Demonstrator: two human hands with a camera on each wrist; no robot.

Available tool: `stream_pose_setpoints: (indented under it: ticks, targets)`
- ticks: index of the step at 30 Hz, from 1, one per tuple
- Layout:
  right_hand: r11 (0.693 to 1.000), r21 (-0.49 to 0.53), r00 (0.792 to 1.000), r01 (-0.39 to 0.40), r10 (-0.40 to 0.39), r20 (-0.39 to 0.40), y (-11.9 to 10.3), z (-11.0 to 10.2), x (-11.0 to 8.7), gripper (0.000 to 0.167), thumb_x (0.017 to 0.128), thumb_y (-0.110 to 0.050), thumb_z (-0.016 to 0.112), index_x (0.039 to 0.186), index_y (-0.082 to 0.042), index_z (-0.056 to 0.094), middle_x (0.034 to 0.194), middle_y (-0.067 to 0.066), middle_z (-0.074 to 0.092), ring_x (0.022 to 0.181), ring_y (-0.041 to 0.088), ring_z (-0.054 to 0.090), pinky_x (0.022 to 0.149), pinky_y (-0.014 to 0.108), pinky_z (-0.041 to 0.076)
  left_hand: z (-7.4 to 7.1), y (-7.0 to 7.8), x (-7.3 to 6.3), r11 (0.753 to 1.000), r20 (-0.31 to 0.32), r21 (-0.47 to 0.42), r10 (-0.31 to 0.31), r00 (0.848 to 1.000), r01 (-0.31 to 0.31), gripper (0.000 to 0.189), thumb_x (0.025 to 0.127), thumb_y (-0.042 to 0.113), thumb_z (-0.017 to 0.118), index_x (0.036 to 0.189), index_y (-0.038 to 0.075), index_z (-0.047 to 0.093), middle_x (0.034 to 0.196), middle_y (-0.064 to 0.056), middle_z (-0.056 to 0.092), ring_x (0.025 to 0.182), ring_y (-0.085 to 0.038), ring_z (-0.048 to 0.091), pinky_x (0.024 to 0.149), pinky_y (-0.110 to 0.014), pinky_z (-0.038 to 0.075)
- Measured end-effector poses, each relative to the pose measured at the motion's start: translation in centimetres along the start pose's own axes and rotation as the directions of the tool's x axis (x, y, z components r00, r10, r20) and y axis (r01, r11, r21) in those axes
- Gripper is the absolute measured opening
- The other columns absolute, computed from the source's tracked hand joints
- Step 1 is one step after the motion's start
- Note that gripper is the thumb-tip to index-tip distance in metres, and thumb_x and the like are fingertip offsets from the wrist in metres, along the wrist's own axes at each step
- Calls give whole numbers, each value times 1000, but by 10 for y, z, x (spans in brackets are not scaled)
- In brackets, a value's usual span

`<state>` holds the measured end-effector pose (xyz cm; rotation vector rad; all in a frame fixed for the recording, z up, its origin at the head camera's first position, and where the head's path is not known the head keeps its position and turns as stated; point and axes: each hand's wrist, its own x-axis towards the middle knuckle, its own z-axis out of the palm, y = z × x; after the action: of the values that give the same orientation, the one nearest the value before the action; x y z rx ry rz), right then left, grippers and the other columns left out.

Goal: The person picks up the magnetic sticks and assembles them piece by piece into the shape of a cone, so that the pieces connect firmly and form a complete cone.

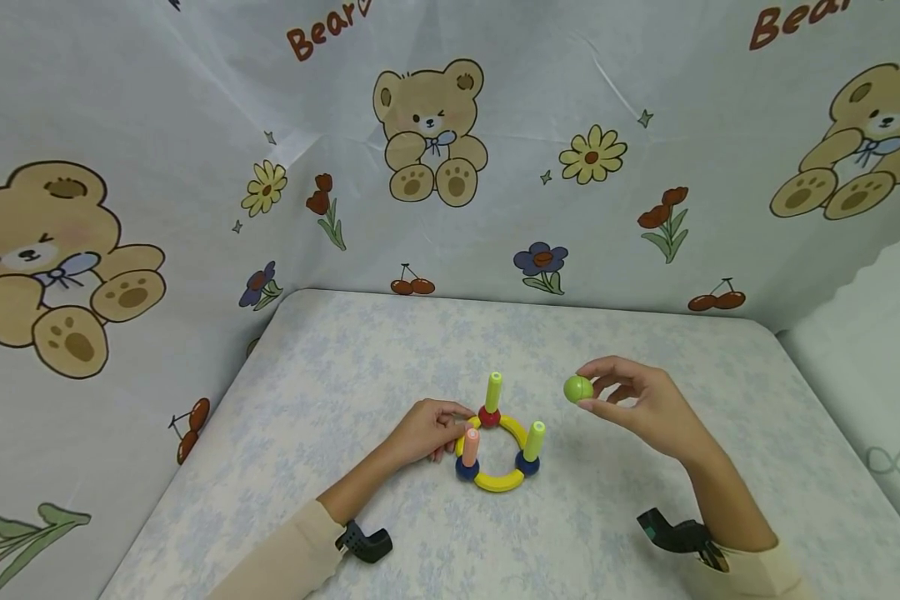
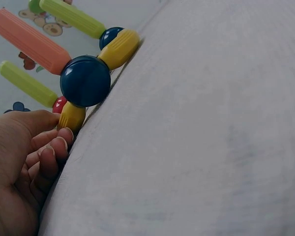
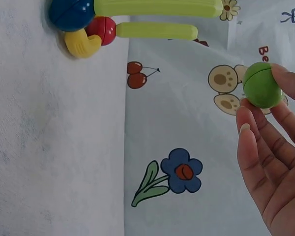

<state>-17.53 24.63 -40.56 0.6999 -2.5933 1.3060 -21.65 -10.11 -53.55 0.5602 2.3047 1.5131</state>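
A ring of curved yellow pieces [image 1: 499,482] lies on the table, joined by two blue balls [image 2: 85,81] and a red ball [image 3: 102,31]. From the balls rise an orange rod [image 1: 471,448] and two yellow-green rods [image 1: 493,393]. My left hand [image 1: 429,429] pinches the yellow piece on the ring's left side, between the red ball and the blue ball under the orange rod. Raised above the table to the right of the ring, my right hand [image 1: 641,402] holds a green ball [image 3: 263,85] between thumb and fingertips.
The pale, patterned tabletop [image 1: 330,358] reaches back to a hanging cloth [image 1: 495,233] printed with bears and flowers. A dark wrist camera [image 1: 367,543] sits on the left wrist, another [image 1: 675,532] on the right. A thin cable [image 1: 896,467] hangs at the far right.
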Motion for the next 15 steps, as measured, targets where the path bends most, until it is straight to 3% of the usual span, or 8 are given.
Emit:
stream_pose_setpoints:
  ticks: [15]
  targets:
    - [995, 94, 996, 43, -49, 69, -10, 18, -1, 33, 87, -7, 81, 117, -17, 72, 107, -4, 70, 91, 15, 65, 74, 26, 58, 0, -1, 0, 1000, 5, -9, 3, 1000, -3, 26, 100, 27, 66, 124, 19, 73, 61, -5, 66, 38, -14, 52, 37, -25, 43]
